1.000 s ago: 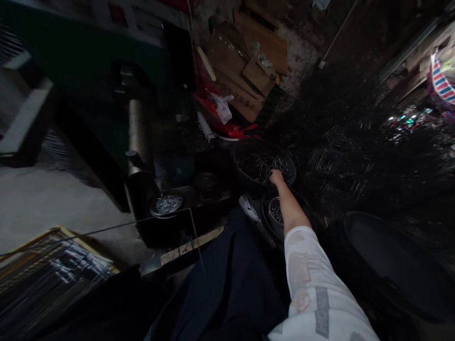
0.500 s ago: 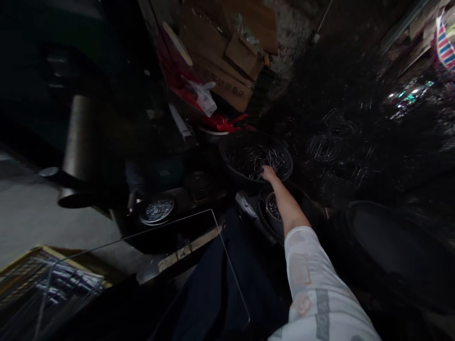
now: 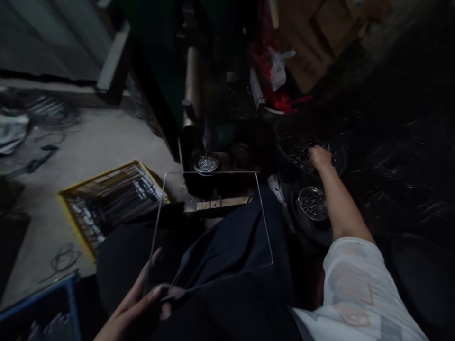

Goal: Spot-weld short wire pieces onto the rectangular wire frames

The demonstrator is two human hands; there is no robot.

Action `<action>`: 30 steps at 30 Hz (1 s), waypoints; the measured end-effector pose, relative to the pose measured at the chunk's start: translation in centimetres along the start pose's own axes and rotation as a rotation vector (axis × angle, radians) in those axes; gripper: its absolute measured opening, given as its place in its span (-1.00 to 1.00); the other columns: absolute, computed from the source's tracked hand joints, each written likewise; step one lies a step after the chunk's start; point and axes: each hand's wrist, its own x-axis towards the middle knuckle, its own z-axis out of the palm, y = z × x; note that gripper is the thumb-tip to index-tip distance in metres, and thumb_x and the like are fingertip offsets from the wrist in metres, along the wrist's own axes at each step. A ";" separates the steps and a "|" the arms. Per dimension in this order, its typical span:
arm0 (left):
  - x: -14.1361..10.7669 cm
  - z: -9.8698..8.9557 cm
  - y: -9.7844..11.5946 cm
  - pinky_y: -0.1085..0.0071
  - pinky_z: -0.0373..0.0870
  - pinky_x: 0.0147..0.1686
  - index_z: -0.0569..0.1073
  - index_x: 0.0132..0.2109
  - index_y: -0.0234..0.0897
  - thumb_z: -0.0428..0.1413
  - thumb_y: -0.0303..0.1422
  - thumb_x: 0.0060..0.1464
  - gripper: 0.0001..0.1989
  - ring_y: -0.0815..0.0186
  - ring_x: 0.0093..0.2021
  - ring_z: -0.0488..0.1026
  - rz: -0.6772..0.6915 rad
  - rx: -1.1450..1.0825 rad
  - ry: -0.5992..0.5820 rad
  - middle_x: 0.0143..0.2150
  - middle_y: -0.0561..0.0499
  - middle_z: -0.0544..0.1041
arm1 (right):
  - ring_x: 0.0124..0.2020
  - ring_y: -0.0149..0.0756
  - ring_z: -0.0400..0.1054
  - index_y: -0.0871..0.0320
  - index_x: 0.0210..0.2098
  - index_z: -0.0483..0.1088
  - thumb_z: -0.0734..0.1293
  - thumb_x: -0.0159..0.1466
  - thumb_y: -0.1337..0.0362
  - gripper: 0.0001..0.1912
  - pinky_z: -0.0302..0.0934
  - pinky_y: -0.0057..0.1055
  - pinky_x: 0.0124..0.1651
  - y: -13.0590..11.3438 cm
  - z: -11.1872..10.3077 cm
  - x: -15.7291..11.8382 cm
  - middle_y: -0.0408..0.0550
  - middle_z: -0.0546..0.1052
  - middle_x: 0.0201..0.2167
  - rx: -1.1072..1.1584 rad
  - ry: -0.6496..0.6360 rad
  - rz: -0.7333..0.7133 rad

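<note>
**Left hand [image 3: 133,308] pinches a clear pane [image 3: 209,222]; right hand [image 3: 322,158] reaches into a black basin [image 3: 343,163]**

The left fingers [image 3: 144,279] spread around the pane's lower corner and grip its edge between them and the thumb. The pane tilts up from them, lying over the person's dark trousers [image 3: 227,251]. Whether it is glass or clear plastic is hard to tell.

Well ahead of those fingers, the right fingers [image 3: 316,152] curl together among short metal pieces [image 3: 300,154] in the basin. They touch the pile, but whether they have hold of any piece cannot be told. Just below them, beneath the bare forearm, sits a round steel bowl [image 3: 312,203] of similar pieces. Ahead of the left fingers, beyond the pane, a small round dish of metal pieces [image 3: 206,164] sits on a dark stand. To their left, a yellow-edged tray of metal rods [image 3: 110,203] lies on the concrete floor [image 3: 95,137].
</note>
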 end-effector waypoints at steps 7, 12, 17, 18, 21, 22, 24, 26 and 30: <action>2.7 2.1 -0.1 0.34 0.48 -0.39 -0.28 0.42 0.12 0.19 -0.25 0.15 -0.07 0.23 -0.45 0.55 -0.010 -0.447 -0.054 -0.22 -0.08 0.65 | 0.01 -0.11 0.43 0.42 0.11 0.36 -0.07 0.34 -0.11 -0.22 0.11 -0.19 -0.21 0.5 -5.5 -1.2 0.50 0.49 -0.08 -0.024 0.103 0.122; 3.8 1.9 -0.4 0.32 0.51 -0.34 -0.35 0.42 0.11 0.21 -0.29 0.15 -0.01 0.21 -0.41 0.58 0.051 -0.480 -0.116 -0.18 -0.11 0.65 | -0.03 -0.05 0.46 0.38 0.10 0.35 -0.13 0.36 -0.16 -0.18 0.15 -0.15 -0.18 -2.8 -9.2 -3.9 0.43 0.55 -0.17 0.097 0.238 0.027; 3.5 1.8 -0.6 0.34 0.51 -0.36 -0.26 0.42 0.15 0.23 -0.31 0.13 -0.04 0.21 -0.41 0.58 0.048 -0.466 -0.105 -0.17 -0.10 0.64 | -0.17 -0.06 0.43 0.22 -0.04 0.43 0.25 0.35 -0.04 -0.55 0.24 -0.13 -0.11 -8.3 -11.7 -7.7 0.22 0.56 -0.18 0.234 0.056 -0.115; 3.4 1.9 -0.5 0.33 0.51 -0.36 -0.24 0.42 0.16 0.23 -0.31 0.12 -0.04 0.21 -0.41 0.58 0.041 -0.464 -0.100 -0.17 -0.09 0.64 | -0.19 -0.10 0.43 0.23 -0.05 0.43 0.31 0.32 0.00 -0.58 0.24 -0.17 -0.12 -9.4 -11.9 -8.4 0.18 0.57 -0.20 0.255 0.000 -0.150; 2.9 2.2 -0.3 0.32 0.52 -0.35 -0.23 0.41 0.17 0.24 -0.29 0.11 -0.04 0.21 -0.40 0.57 0.019 -0.469 -0.087 -0.17 -0.10 0.64 | -0.26 -0.20 0.41 0.26 0.01 0.43 0.38 0.27 0.15 -0.61 0.24 -0.27 -0.16 -12.1 -11.9 -10.0 0.08 0.56 -0.25 0.356 -0.126 -0.314; 2.8 2.3 -0.3 0.32 0.52 -0.34 -0.22 0.41 0.18 0.23 -0.28 0.12 -0.05 0.22 -0.40 0.57 0.016 -0.473 -0.084 -0.17 -0.10 0.64 | -0.29 -0.22 0.41 0.25 0.04 0.42 0.38 0.26 0.17 -0.59 0.25 -0.29 -0.18 -12.9 -11.9 -10.4 0.03 0.56 -0.28 0.397 -0.144 -0.368; 2.6 2.5 -0.3 0.32 0.52 -0.35 -0.21 0.41 0.20 0.24 -0.27 0.11 -0.06 0.22 -0.41 0.56 0.018 -0.488 -0.084 -0.16 -0.10 0.64 | -0.34 -0.24 0.40 0.23 0.10 0.39 0.36 0.25 0.18 -0.55 0.26 -0.31 -0.21 -14.2 -11.7 -11.2 -0.05 0.55 -0.33 0.452 -0.149 -0.436; 2.4 2.7 -0.5 0.33 0.52 -0.36 -0.20 0.40 0.22 0.25 -0.25 0.10 -0.05 0.22 -0.42 0.56 0.024 -0.504 -0.088 -0.17 -0.08 0.64 | -0.35 -0.26 0.41 0.21 0.13 0.38 0.36 0.24 0.19 -0.52 0.25 -0.33 -0.21 -15.4 -11.6 -11.9 -0.09 0.56 -0.36 0.462 -0.131 -0.442; 2.4 3.0 -1.5 0.33 0.53 -0.38 -0.19 0.40 0.25 0.23 -0.25 0.12 -0.08 0.21 -0.42 0.57 0.028 -0.531 -0.098 -0.18 -0.05 0.64 | -0.26 -0.24 0.47 0.16 -0.13 0.55 0.41 0.20 0.23 -0.74 0.24 -0.35 -0.14 -16.6 -10.9 -12.7 -0.08 0.61 -0.33 0.472 -0.158 -0.348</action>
